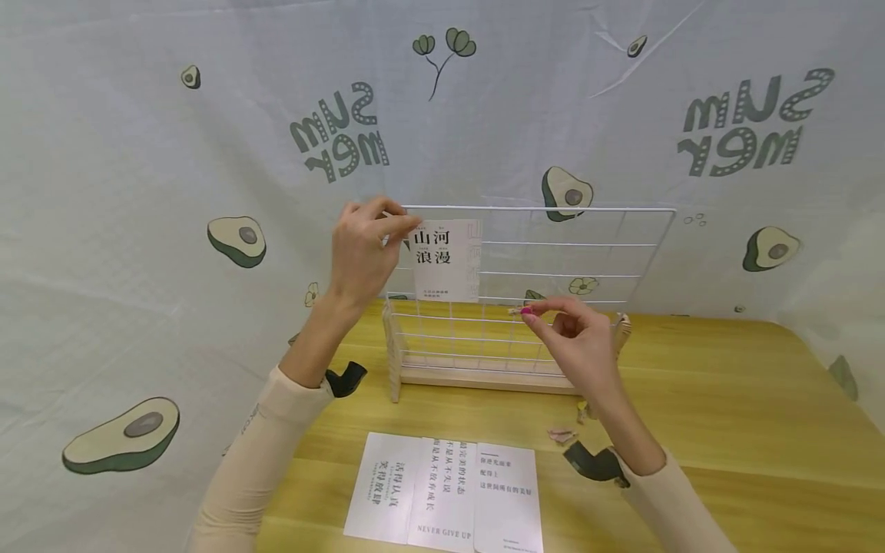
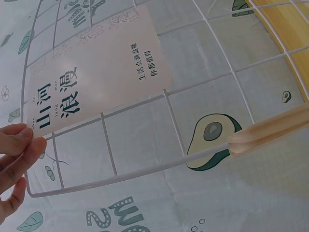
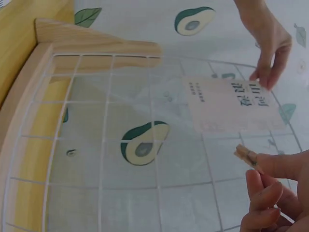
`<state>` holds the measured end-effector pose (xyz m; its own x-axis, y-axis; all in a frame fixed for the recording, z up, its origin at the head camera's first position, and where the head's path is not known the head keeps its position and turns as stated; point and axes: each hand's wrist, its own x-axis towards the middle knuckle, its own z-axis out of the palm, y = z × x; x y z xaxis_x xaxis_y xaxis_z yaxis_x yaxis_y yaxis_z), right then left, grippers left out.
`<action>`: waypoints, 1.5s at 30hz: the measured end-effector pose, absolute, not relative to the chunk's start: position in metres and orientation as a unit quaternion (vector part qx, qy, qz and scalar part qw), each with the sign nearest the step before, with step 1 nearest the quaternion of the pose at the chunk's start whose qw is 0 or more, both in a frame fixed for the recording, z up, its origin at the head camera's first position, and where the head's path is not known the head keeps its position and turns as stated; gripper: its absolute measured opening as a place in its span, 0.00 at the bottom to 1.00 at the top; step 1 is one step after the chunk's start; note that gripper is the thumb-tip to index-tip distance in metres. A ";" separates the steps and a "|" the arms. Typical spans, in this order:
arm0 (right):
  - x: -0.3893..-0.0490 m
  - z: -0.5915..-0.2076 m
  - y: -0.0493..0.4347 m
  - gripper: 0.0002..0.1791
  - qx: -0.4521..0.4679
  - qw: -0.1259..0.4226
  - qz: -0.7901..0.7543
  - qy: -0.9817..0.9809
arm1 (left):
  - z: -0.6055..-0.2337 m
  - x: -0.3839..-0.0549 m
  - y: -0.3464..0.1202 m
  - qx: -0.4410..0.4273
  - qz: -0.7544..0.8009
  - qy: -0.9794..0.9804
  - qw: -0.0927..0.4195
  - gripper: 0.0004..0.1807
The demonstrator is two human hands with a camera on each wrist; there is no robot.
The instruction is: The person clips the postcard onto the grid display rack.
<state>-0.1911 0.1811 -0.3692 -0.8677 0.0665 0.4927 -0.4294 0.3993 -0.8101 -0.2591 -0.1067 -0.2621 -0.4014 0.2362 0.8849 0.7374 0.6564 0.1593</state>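
Note:
A white card with dark printed characters lies flat against the upper left of a white wire grid. My left hand pinches the card's upper left corner between thumb and finger, close to the grid's top edge. Lower and to the right, my right hand pinches a small wooden clothespin with a pink spot on it, in front of the grid. In the right wrist view the clothespin sticks out past the thumb and fingertip, apart from the card.
The grid stands in a wooden base on a yellow wood-grain table. Three printed cards lie side by side in front. Several small clothespins rest near the right forearm. An avocado-patterned cloth hangs behind.

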 end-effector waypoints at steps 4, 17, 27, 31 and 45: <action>-0.198 -0.353 0.173 0.10 0.097 0.245 0.563 -0.783 | -0.263 -0.261 -0.106 -0.309 -0.276 -0.785 0.461 0.03; -0.220 -0.323 0.150 0.10 0.101 0.304 0.639 -0.700 | -0.261 -0.262 -0.100 -0.306 -0.252 -0.785 0.476 0.05; -0.231 -0.318 0.136 0.12 0.101 0.318 0.702 -0.629 | -0.262 -0.262 -0.100 -0.308 -0.248 -0.778 0.488 0.04; -0.236 -0.317 0.128 0.13 0.095 0.323 0.719 -0.608 | -0.261 -0.262 -0.099 -0.312 -0.246 -0.773 0.494 0.03; -0.243 -0.318 0.113 0.10 0.062 0.304 0.751 -0.582 | -0.259 -0.261 -0.096 -0.303 -0.222 -0.774 0.509 0.06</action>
